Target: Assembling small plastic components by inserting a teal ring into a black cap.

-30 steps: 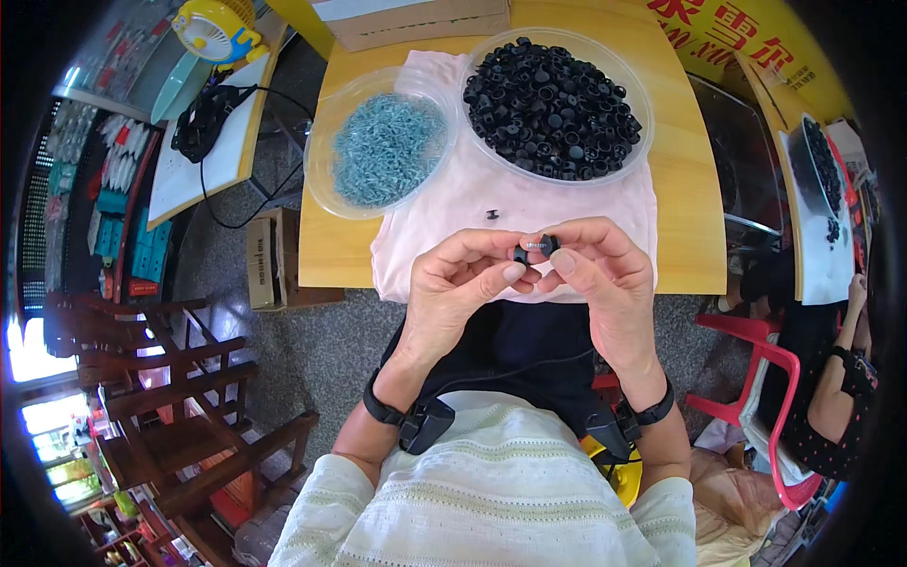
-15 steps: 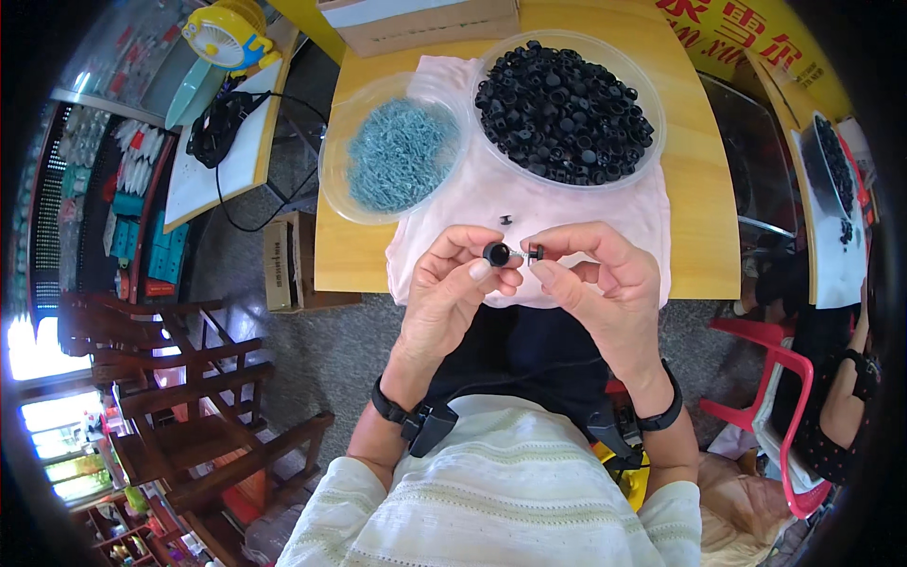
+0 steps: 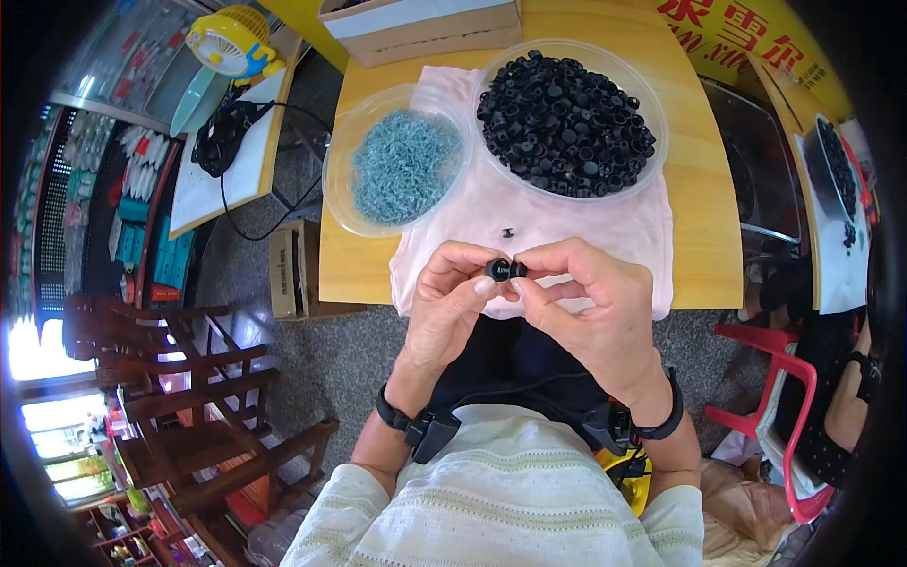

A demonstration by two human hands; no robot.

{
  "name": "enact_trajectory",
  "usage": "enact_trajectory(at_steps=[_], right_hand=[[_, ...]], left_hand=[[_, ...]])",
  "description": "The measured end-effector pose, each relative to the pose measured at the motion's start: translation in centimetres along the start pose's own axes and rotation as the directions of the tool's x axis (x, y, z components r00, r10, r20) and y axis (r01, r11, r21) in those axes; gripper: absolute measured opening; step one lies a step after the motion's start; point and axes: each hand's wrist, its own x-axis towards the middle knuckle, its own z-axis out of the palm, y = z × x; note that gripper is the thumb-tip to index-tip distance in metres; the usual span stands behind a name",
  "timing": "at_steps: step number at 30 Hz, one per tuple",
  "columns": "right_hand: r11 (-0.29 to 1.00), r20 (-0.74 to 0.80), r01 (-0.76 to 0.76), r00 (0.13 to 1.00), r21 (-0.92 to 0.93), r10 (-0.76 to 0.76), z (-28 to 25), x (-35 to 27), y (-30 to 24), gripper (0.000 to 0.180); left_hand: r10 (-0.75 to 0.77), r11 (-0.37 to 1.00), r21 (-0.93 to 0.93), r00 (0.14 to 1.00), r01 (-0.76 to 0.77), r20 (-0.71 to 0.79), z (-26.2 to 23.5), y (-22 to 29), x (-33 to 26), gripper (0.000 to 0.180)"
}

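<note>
Small round black plastic part (image 3: 504,269) pinched between left hand (image 3: 452,302) and right hand (image 3: 588,307).

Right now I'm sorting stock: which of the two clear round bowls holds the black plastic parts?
The larger clear bowl on the right; the smaller left bowl holds bluish metal bits.

Small black part (image 3: 504,269) mostly hidden between fingertips (image 3: 484,284) of both hands; shape unclear. Cardboard box (image 3: 420,28) at the tabletop's far edge cut off by the picture's top.
</note>
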Motion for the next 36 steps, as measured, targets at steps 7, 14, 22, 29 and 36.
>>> enact_trajectory(at_steps=[7,14,22,29,36], right_hand=[[0.990,-0.020,0.055,0.998,-0.130,-0.058,0.1,-0.3,0.4,0.014],[0.986,-0.013,0.063,0.998,-0.152,-0.066,0.0,-0.5,0.7,0.015],[0.986,0.007,0.074,0.997,-0.151,-0.073,-0.5,-0.8,1.3,0.018],[0.965,-0.002,0.174,0.984,-0.199,-0.178,-0.7,-0.9,1.8,0.021],[0.965,-0.006,0.159,0.986,-0.210,-0.164,-0.7,-1.2,2.4,0.021]], left_hand=[[-0.003,0.997,0.076,1.000,0.004,-0.018,0.0,-0.1,0.1,0.019],[0.002,0.991,0.137,0.997,0.009,-0.078,-0.1,-0.3,-0.1,0.023],[-0.011,0.978,0.207,0.999,0.018,-0.038,0.2,0.0,0.0,0.023],[-0.009,0.975,0.221,1.000,0.015,-0.029,0.2,-0.2,0.1,0.023],[0.011,0.976,0.216,1.000,-0.007,-0.016,0.1,-0.9,0.2,0.022]])
